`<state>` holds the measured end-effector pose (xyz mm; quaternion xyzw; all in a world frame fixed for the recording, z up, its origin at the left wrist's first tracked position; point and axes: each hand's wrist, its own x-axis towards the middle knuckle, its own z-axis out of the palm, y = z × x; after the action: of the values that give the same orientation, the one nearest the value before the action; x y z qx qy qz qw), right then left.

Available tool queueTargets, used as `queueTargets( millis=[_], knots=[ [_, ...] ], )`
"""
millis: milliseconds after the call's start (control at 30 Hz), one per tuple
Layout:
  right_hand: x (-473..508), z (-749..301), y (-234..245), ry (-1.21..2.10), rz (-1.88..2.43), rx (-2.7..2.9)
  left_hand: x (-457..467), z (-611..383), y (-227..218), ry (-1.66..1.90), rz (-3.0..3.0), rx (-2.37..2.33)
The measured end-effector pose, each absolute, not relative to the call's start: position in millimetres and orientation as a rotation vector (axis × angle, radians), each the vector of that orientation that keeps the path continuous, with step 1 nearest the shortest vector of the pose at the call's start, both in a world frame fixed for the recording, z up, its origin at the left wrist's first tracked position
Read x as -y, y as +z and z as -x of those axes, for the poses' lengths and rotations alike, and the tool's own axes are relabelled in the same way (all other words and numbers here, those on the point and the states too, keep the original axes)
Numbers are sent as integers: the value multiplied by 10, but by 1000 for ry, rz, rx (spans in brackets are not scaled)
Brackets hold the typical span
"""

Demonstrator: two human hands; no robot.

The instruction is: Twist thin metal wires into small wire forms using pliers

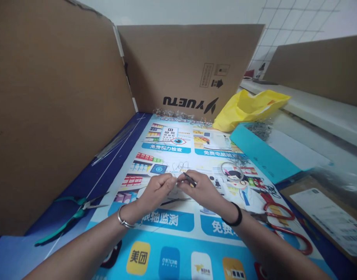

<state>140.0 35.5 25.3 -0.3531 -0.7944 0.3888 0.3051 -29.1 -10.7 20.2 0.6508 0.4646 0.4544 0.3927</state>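
In the middle of the head view my two hands meet over the printed poster sheet (178,238). My left hand (156,190) is closed, thumb and fingers pinched together; whatever lies between them is too small or hidden to name. A slim dark tool (190,179) sits in my closed right hand (202,191), its end pointing toward the left fingertips. Just beyond the hands lie thin bent wire pieces (180,166). A dark thin strip (171,201) rests on the poster below the hands. Right of them is a clear ring-shaped coil (232,171).
Green-handled pliers (75,217) lie open at left; red-handled scissors (283,216) lie at right, beside my forearm. Cardboard panels (184,66) wall the left and back. A yellow bag (248,111), a turquoise box (262,155) and a labelled parcel (330,217) line the right side.
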Motion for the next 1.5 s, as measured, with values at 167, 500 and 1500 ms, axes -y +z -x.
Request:
queueTargets(
  millis=[167,500,1500],
  knots=[
    [-398,-1395,206,1532,923,1874,101,318,173,1147,-1541,-972],
    [-418,-1433,45,1985,756,1495,15,303,137,1264,-1721,-1065],
    [-569,-1755,-110,1006,1342,1927,-56,481,321,1168,-2061,-1502]
  ],
)
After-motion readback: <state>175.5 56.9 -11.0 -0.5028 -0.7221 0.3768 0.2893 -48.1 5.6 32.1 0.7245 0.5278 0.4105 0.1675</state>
